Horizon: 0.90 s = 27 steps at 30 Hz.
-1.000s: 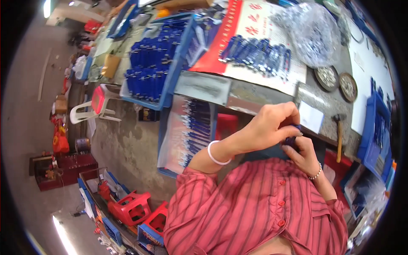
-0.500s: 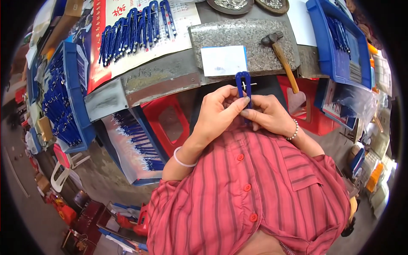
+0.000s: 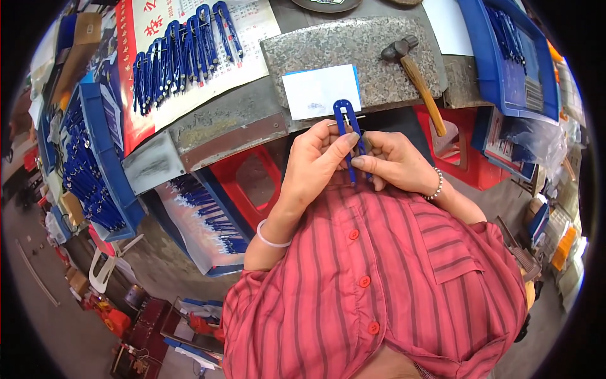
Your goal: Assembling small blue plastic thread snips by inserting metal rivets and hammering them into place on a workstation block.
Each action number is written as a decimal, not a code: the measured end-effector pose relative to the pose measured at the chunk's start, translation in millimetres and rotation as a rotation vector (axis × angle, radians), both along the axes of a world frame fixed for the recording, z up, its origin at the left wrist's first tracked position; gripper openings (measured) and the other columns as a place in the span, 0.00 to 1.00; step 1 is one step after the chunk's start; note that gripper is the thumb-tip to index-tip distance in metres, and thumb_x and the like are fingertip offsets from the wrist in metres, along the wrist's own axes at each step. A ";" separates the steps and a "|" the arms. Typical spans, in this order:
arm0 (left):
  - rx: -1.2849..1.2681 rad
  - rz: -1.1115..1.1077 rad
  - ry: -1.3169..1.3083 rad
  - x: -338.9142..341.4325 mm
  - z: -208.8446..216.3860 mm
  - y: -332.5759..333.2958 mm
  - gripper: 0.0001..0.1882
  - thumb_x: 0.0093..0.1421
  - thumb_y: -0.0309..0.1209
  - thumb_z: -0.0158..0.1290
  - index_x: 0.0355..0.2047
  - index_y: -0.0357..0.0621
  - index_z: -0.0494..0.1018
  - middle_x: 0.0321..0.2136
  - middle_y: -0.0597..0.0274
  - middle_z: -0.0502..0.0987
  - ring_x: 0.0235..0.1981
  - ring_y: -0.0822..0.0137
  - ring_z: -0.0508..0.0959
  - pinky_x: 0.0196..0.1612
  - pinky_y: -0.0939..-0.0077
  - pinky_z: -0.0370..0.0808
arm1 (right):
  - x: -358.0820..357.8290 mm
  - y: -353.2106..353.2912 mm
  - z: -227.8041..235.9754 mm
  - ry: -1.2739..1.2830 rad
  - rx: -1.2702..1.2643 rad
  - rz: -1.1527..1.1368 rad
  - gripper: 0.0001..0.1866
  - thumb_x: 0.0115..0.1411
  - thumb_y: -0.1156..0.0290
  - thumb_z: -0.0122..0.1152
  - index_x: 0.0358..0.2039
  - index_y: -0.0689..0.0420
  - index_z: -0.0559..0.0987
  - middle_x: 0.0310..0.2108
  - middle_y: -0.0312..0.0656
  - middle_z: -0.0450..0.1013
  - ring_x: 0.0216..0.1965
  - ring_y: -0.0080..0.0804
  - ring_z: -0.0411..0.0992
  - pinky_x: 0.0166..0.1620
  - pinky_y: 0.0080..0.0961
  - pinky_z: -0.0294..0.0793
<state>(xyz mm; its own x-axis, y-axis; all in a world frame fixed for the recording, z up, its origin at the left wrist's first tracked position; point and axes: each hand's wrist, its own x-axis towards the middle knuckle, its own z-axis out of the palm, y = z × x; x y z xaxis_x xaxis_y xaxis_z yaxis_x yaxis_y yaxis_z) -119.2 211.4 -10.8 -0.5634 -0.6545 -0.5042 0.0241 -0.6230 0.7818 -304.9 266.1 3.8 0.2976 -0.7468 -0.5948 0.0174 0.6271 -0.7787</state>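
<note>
Between my two hands, in front of my chest, is a blue U-shaped two-legged piece (image 3: 343, 104) with its rounded end up. A thin metal pin (image 3: 360, 117) crosses its legs below the bend. My left hand (image 3: 314, 158) is closed on the left side of the piece, its thumb lying across the front. My right hand (image 3: 394, 163) is closed round the lower part of the legs, thumb in front. Leg tips show below the fingers. Some fingers are hidden behind the piece.
A granite slab (image 3: 372, 54) on the bench bears a white pad (image 3: 322, 91) and a wooden-handled hammer (image 3: 421, 95). Several similar blue pieces (image 3: 180, 60) lie on a printed sheet. More fill a blue crate (image 3: 82, 164) at left; another crate (image 3: 505, 101) stands at right.
The view has shifted slightly, so the bench appears moved left. The blue piece is now tilted a little and more of its legs shows below my fingers. Both hands keep their hold.
</note>
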 end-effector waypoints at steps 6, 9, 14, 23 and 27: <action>-0.009 -0.022 -0.048 0.8 -2.0 -2.0 0.11 0.63 0.31 0.56 0.41 0.35 0.74 0.27 0.68 0.78 0.26 0.81 0.74 0.30 0.85 0.71 | 0.3 -1.6 -3.1 -0.005 0.023 0.018 0.11 0.64 0.66 0.59 0.32 0.61 0.73 0.19 0.33 0.70 0.16 0.16 0.70 0.19 0.14 0.66; 0.006 -0.016 -0.040 0.7 -5.6 -1.2 0.12 0.63 0.31 0.56 0.43 0.35 0.74 0.25 0.68 0.78 0.25 0.81 0.74 0.28 0.85 0.71 | 1.1 -1.8 -2.5 -0.013 0.044 0.015 0.11 0.64 0.66 0.59 0.32 0.61 0.73 0.19 0.33 0.70 0.16 0.16 0.70 0.19 0.15 0.66; 0.004 -0.022 -0.051 0.0 -9.8 -1.7 0.13 0.63 0.31 0.57 0.44 0.35 0.73 0.24 0.68 0.77 0.23 0.81 0.73 0.27 0.86 0.70 | 1.7 0.9 -6.0 -0.017 0.061 0.013 0.11 0.64 0.66 0.59 0.31 0.61 0.73 0.19 0.33 0.70 0.16 0.17 0.70 0.19 0.15 0.66; 0.012 0.008 -0.039 -7.6 -15.2 -1.7 0.14 0.63 0.33 0.57 0.43 0.36 0.74 0.23 0.69 0.76 0.21 0.82 0.72 0.24 0.86 0.68 | -0.5 -0.8 -6.7 -0.007 0.096 -0.011 0.12 0.65 0.65 0.59 0.30 0.61 0.72 0.19 0.33 0.70 0.16 0.17 0.70 0.19 0.15 0.66; -0.009 -0.031 -0.078 -8.5 -16.1 -4.3 0.14 0.63 0.34 0.57 0.42 0.36 0.75 0.22 0.70 0.76 0.21 0.82 0.71 0.24 0.86 0.68 | -0.7 -0.5 -7.6 -0.008 0.128 -0.026 0.12 0.65 0.66 0.59 0.30 0.61 0.73 0.19 0.33 0.70 0.15 0.17 0.70 0.18 0.14 0.66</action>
